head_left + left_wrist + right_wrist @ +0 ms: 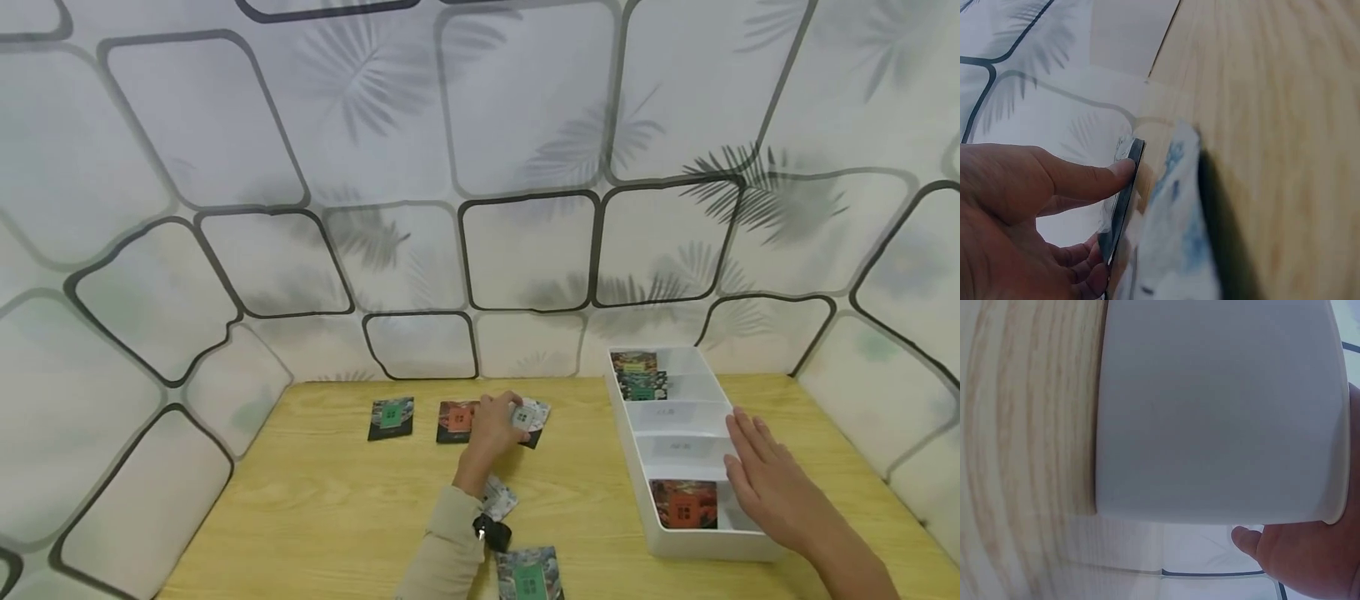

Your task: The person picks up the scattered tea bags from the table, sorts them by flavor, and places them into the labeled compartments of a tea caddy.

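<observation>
My left hand (491,433) pinches a flat white-and-dark packet (534,417) at the back of the table, thumb on one face and fingers on the other, as the left wrist view shows. Just left of it lies a red-labelled packet (453,422), partly covered by the hand. A pale blue-and-white packet (499,498) lies by the left wrist and shows large and blurred in the left wrist view. With fingers straight, my right hand (780,487) rests along the right rim of a white divided box (712,546).
Inside the box, packets (637,375) fill part of the far compartment and a red-labelled one (684,504) lies in the nearest. Green-labelled packets lie at the back left (391,418) and at the front edge (529,575). A patterned curtain (525,250) hangs behind the table.
</observation>
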Available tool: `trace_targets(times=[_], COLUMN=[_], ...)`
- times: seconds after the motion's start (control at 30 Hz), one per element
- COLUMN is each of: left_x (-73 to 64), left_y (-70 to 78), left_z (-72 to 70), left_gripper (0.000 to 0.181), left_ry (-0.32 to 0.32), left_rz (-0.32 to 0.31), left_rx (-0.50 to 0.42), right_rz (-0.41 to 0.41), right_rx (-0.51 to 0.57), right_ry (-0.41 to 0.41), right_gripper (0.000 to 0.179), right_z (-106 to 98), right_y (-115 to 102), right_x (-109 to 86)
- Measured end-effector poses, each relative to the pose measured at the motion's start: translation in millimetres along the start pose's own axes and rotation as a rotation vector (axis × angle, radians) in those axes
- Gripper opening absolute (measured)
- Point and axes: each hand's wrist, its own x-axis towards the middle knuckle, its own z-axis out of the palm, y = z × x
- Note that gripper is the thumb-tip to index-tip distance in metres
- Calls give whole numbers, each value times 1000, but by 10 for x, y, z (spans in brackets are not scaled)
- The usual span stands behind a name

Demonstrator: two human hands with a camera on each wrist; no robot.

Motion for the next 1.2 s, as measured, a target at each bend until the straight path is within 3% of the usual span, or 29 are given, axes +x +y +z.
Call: trace_targets(times=[0.17,0.47,0.6,0.73,0.9,1.1,1.2], left_x=[-21,42,45,35,2,-17,-10], left_y=[2,-114,-163,-167,-159,-175,-175], left_z=[14,34,-4,-69,-147,-172,-185], left_gripper=[60,58,54,57,55,34,33], left_ry=[4,-35,-52,-56,-67,-44,-27], left_rz=[23,142,112,70,56,90,101], left_rx=[-34,-133,-223,-343,-420,-480,-502], right_rz=[24,-5,7,0,-8,-16,-23], right_rx=[-9,9,13,0,12,23,28], right_ry=[-33,17,-11,12,17,24,32], right_gripper=[60,58,59,58,58,58,58], right_z=[-14,0,-12,-24,-8,19,19], right_y=[32,37,16,17,25,24,28], right_x=[-36,-44,-23,-27,-19,-16,-4])
